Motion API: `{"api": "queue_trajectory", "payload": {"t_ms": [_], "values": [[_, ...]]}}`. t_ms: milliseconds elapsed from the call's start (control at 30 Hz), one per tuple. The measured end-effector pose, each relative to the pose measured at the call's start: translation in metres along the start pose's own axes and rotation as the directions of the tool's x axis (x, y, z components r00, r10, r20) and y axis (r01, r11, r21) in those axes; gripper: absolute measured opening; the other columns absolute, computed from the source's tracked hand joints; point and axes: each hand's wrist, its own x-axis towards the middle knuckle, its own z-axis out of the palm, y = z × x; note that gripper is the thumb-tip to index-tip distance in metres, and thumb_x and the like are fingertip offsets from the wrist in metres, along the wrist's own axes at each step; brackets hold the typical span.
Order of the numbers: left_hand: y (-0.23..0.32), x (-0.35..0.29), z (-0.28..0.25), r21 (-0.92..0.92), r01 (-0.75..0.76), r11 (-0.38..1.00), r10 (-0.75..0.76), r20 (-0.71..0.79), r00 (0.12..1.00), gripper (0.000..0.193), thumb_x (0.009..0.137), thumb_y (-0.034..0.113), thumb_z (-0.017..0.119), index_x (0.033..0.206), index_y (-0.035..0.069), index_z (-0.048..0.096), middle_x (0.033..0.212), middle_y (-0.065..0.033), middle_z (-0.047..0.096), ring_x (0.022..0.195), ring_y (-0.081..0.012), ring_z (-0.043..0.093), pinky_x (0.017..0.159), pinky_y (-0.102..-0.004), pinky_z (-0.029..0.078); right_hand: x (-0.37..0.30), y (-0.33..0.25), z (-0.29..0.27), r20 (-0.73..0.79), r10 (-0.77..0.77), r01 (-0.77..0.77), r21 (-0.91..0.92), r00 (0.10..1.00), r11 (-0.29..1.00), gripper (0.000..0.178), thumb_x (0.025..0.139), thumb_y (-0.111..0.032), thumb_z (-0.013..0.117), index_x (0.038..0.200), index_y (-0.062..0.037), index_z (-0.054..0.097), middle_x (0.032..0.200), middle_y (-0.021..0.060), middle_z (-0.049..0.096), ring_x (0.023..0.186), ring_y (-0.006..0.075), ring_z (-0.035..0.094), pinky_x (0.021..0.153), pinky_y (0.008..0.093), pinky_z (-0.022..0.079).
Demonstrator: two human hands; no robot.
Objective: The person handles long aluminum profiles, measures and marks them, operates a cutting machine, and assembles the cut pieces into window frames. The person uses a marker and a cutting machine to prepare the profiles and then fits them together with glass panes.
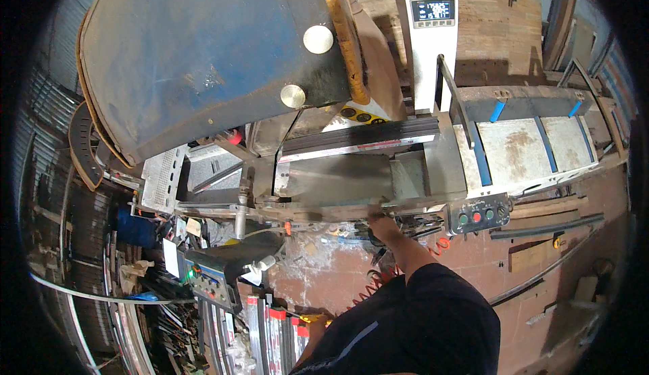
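If the right hand (384, 227) is lowered, the red coiled hose (374, 280) could be snagged; neither hand's fingers can be read.

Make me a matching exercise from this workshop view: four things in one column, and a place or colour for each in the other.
1. right hand
2. left hand
3. coiled hose
4. display screen

A. on the white column
B. red
C. beside a yellow object
D. at the machine's front rail

Pairs: 1-D, 2-C, 3-B, 4-A.
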Motion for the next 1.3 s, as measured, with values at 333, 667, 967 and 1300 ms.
{"api": "queue_trajectory", "payload": {"t_ms": [333,667,967,1300], "values": [[0.015,0.016,0.001,-0.463,0.138,0.876,-0.126,0.057,0.990,0.027,0.098,0.027,0.057,0.100,0.008,0.076,0.092,-0.0130,0.075,0.096,-0.0264,0.073,0.084,-0.0407,0.054,-0.027,-0.022,0.017,0.154,-0.058,0.048,0.067,0.986,0.997,0.034,0.099,-0.019,0.058,0.130,-0.0039,0.060,0.108,0.0269,0.075,0.098,0.0447,0.075,0.081,0.0568,0.061],[-0.015,0.046,0.016,0.397,-0.337,0.854,0.260,0.236,0.936,0.027,0.098,0.032,0.061,0.106,0.010,0.074,0.097,-0.0171,0.074,0.089,-0.0352,0.071,0.080,-0.0493,0.053,-0.040,-0.010,-0.009,0.056,0.391,-0.393,0.232,0.919,0.890,0.047,0.095,-0.035,0.070,0.129,-0.0057,0.058,0.106,0.0215,0.074,0.102,0.0405,0.074,0.086,0.0541,0.059],[-0.006,0.116,0.018,-0.714,0.189,0.674,-0.006,0.251,0.968,0.015,0.092,0.027,0.070,0.094,0.014,0.062,0.089,-0.0072,0.066,0.080,-0.0258,0.062,0.069,-0.0411,0.052,-0.207,0.000,-0.124,-0.274,0.437,-0.264,0.495,0.857,0.828,0.028,0.088,-0.026,0.078,0.110,-0.0092,0.073,0.114,0.0151,0.073,0.105,0.0387,0.071,0.093,0.0500,0.056],[0.056,0.184,0.015,-0.853,0.187,0.488,0.052,0.242,0.969,0.022,0.090,-0.006,0.066,0.081,0.011,0.055,0.073,-0.0002,0.054,0.064,-0.0139,0.054,0.059,-0.0305,0.047,-0.266,0.047,-0.191,-0.369,0.621,-0.615,0.151,0.692,0.774,0.070,0.086,-0.054,0.080,0.137,-0.0106,0.061,0.140,0.0117,0.060,0.133,0.0360,0.055,0.109,0.0560,0.047]]}}
